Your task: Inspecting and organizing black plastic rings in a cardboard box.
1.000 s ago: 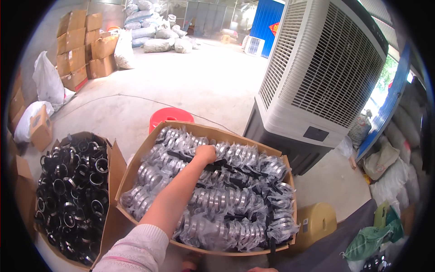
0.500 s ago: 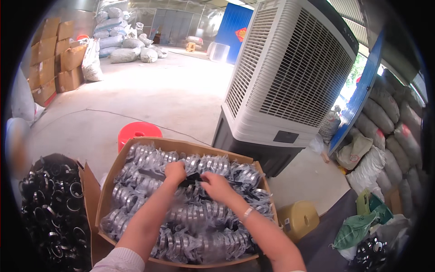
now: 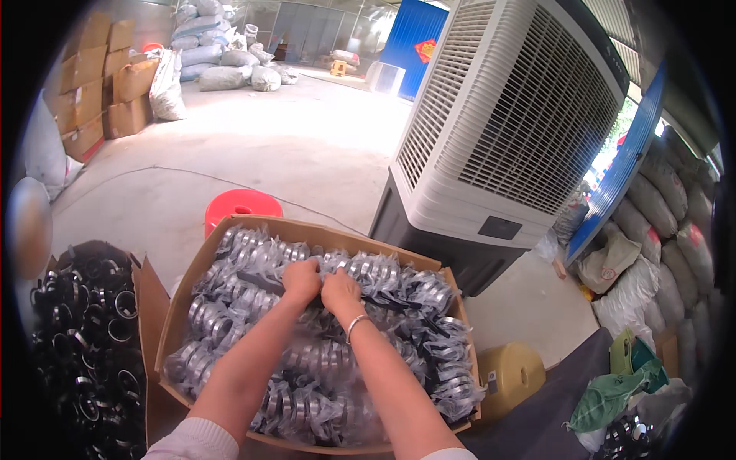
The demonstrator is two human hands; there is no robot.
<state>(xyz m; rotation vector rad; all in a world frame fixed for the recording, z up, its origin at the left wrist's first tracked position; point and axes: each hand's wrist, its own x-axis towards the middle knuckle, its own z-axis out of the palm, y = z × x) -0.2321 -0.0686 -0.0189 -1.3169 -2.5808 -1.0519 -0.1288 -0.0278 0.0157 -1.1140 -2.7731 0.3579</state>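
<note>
left hand and right hand side by side on bagged metal rings in cardboard box, fingertips hidden, grip unclear

head cam | worn high, tilts forward and down | close over box and both forearms | fisheye bends edges | floor, cooler beyond

floor: bare concrete, sunlit | big white air cooler right | stacked cardboard boxes left | filled sacks far back | blue door
</note>
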